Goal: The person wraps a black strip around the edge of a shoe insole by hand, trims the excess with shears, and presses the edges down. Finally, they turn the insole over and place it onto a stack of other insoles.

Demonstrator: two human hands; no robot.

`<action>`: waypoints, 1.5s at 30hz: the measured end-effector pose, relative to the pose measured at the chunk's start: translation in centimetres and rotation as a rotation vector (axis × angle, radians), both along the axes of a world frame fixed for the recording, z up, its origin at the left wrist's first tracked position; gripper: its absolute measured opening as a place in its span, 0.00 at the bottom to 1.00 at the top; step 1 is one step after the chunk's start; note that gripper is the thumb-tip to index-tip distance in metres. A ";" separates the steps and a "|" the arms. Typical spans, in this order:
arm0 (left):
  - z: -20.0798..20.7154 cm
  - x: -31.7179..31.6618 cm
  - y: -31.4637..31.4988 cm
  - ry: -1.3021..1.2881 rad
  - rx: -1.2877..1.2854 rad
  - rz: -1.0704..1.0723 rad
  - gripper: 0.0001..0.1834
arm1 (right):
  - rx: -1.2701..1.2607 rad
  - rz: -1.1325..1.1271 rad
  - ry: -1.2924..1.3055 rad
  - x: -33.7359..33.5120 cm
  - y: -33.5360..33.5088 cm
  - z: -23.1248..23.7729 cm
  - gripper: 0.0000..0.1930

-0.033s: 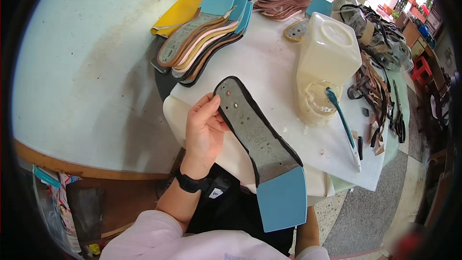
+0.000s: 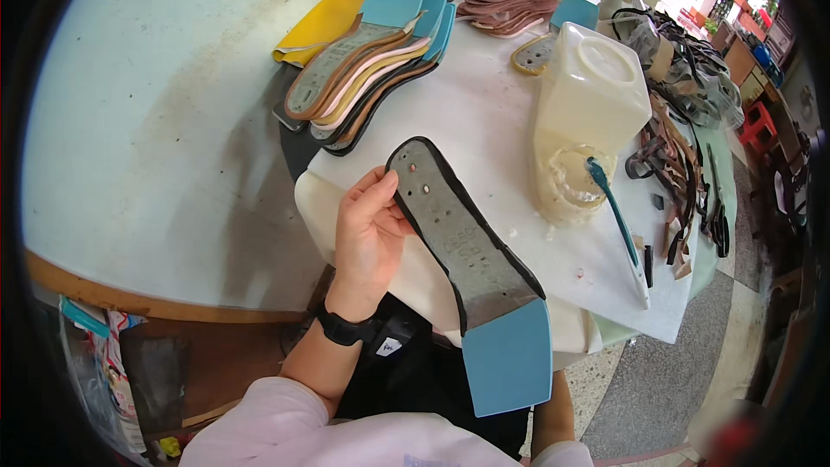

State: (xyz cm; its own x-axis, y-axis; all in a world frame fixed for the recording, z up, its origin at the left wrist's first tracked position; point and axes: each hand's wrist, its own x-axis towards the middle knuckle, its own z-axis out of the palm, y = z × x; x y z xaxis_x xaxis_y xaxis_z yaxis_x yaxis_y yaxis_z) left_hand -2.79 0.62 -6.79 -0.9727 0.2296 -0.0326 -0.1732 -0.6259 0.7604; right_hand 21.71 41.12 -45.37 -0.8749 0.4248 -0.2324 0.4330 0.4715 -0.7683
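Observation:
A grey shoe insole (image 2: 445, 216) with black edging is held up in front of me, its broad blue end (image 2: 508, 359) toward my body. My left hand (image 2: 372, 238) pinches its narrow rounded end, thumb on the grey face and fingers behind. Small holes dot that end. Only the forearm of my right arm shows, below the blue end; my right hand is hidden behind the insole. Farther off lies a stack of similar insoles (image 2: 333, 73) with tan, pink, yellow and black edges and blue ends.
A cloudy plastic container (image 2: 596, 69) lies tipped with its cut opening toward me, a blue-and-white brush (image 2: 618, 216) leaning at it. Behind are brownish-pink pieces (image 2: 510, 4), a yellow sheet (image 2: 324, 17) and one more insole (image 2: 532, 54). Strips and scraps (image 2: 679, 173) heap at right.

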 end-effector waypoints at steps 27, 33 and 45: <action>0.2 0.1 0.5 -0.033 0.001 0.038 0.08 | -0.258 -0.180 -0.148 -2.1 -0.3 0.5 0.15; -0.1 0.1 0.6 -0.025 0.007 0.018 0.09 | -0.314 -0.206 -0.178 -3.5 -0.4 1.0 0.15; -0.6 0.1 -0.1 0.006 0.067 -0.029 0.07 | -0.395 -0.232 -0.280 -3.2 -1.4 4.2 0.16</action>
State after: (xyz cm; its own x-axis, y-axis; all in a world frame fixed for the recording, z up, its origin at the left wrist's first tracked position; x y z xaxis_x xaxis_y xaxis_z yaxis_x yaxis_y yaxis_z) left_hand -2.72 0.49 -7.41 -0.9657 0.2594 -0.0105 -0.1877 -0.6701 0.7181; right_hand 18.55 39.77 -41.21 -0.6499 0.4328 -0.6248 0.7052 0.0370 -0.7080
